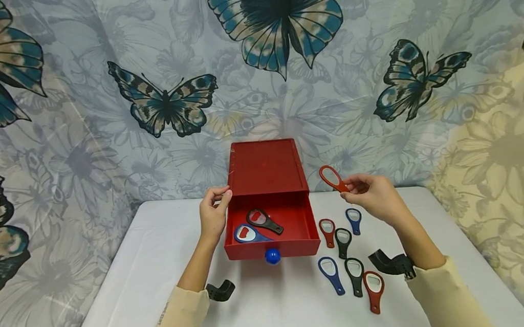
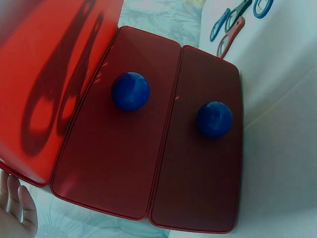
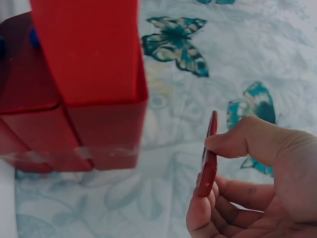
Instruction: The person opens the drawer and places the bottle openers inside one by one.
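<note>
Right hand (image 1: 375,198) pinches a red bottle opener (image 1: 341,186) by its handle end, above the table (image 1: 265,317) near its far edge; this grip presumably leaves the ring free, pointing toward the red cabinet (image 1: 266,167). Left hand (image 1: 213,216) is loosely extended, fingertips at the cabinet's left side, likely bracing it. Top drawer (image 1: 294,217) stands out toward the near edge, exposing a black opener (image 1: 272,226) and a blue opener (image 1: 259,237) lying close together inside. Six loose openers (image 1: 357,287) lie between drawer and table's right edge, apparently placed for right-hand reach.
</note>
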`<control>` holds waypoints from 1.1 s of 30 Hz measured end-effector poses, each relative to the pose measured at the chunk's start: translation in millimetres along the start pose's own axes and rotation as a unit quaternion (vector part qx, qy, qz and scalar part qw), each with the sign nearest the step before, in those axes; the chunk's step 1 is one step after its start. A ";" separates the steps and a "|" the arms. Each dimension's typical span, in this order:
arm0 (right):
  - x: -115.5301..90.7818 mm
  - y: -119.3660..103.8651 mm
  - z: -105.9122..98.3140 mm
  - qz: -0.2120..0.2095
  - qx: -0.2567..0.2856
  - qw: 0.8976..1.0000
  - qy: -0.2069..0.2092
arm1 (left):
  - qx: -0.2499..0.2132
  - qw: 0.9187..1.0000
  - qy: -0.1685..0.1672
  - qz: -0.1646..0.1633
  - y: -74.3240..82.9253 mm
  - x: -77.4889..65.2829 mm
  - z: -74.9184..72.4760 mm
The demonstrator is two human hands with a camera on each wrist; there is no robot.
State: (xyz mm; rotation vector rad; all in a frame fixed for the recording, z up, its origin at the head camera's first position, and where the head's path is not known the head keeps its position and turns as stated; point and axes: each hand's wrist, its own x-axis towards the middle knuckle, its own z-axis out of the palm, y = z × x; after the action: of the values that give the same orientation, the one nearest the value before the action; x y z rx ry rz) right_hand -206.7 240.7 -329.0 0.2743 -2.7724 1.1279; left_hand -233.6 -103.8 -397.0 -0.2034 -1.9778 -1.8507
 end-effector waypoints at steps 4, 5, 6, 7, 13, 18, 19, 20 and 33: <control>3.8 -10.3 -3.8 -0.016 0.005 1.000 -0.007 | -0.002 1.000 0.002 0.000 0.8 -0.1 0.2; 4.7 -13.5 -3.7 -0.021 0.006 1.000 -0.008 | -0.002 1.000 0.001 0.001 0.8 0.0 0.1; 5.4 -16.9 -3.1 -0.027 0.009 1.000 -0.012 | -0.002 1.000 0.000 0.002 0.7 0.0 0.0; 6.2 -20.1 -2.4 -0.034 0.010 0.999 -0.016 | -0.002 1.000 0.000 0.001 0.6 0.0 -0.1; 10.2 -40.3 5.0 -0.064 0.008 0.996 -0.057 | -0.006 1.000 -0.002 -0.001 -0.2 -0.3 0.2; 14.3 -55.7 15.6 -0.092 -0.029 0.992 -0.086 | -0.006 1.000 -0.002 0.000 -0.1 -0.1 0.5; 14.9 -58.3 18.2 -0.101 -0.040 0.990 -0.090 | -0.006 1.000 -0.003 0.000 0.0 -0.1 0.4; 15.4 -60.6 21.1 -0.108 -0.051 0.988 -0.093 | -0.005 1.000 -0.002 0.001 0.1 -0.2 0.5; 13.6 -86.5 63.2 -0.136 -0.154 0.967 -0.151 | -0.002 1.000 0.000 0.008 0.4 -0.1 0.8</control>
State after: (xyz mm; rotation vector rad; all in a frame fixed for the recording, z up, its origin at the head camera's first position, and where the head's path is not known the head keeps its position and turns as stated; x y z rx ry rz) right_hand -204.7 133.9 -312.7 0.8173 -2.9862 0.6237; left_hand -233.4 -103.0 -396.7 -0.2196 -1.9672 -1.8450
